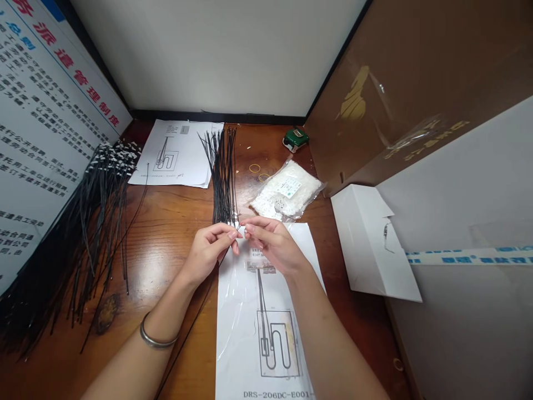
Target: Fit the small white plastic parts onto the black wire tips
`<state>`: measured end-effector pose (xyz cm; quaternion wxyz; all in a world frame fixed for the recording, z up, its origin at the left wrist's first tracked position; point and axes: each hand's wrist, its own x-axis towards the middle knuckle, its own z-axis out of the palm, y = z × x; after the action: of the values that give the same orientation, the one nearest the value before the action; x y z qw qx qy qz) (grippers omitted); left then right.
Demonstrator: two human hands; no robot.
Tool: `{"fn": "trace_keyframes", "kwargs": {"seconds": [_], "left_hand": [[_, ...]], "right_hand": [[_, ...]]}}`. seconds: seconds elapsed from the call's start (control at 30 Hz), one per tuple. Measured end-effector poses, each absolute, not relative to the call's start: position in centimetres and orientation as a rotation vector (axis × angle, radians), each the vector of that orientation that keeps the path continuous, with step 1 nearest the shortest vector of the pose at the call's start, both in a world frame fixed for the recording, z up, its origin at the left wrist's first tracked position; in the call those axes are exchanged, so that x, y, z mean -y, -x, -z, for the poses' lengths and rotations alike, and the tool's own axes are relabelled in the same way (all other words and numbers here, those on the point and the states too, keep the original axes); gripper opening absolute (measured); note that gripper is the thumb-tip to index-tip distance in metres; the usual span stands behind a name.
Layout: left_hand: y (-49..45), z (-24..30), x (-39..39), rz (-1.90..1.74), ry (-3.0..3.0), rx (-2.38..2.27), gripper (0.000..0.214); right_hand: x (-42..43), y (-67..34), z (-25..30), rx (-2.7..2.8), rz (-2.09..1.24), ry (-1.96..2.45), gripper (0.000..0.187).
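Observation:
Over the top of a printed drawing sheet (pixel 237 333), my two hands meet with their fingertips nearly touching. My left hand (pixel 208 250) pinches a thin black wire (pixel 199 311), which trails down past my wrist to the bottom edge. Thumb and fingers of my right hand (pixel 272 241) are pressed together on something tiny near the wire's end; it is too small to make out. Just beyond my fingertips lies a bundle of black wires (pixel 222 178). A clear bag of small white pieces (pixel 287 189) is behind my right hand.
At left lies a large pile of black wires (pixel 112 205) with white ends. Another drawing sheet (pixel 191 158) is at the back. A green tape measure (pixel 295 140), rubber bands (pixel 254 168) and a folded white card (pixel 366 239) are also there. Panels enclose the table's back and sides.

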<state>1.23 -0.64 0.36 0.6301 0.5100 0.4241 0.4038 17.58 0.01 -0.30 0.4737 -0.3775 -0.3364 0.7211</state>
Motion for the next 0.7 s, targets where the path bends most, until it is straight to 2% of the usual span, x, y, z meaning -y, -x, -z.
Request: {"fn": "trace_keyframes", "kwargs": {"seconds": [0.7], "left_hand": [[-2.02, -0.68, 0.66, -0.906, -1.109, -1.097, 0.029]], "right_hand": [[-0.03, -17.70, 0.45, 0.813, -1.763, 0.953, 0.016]]}}
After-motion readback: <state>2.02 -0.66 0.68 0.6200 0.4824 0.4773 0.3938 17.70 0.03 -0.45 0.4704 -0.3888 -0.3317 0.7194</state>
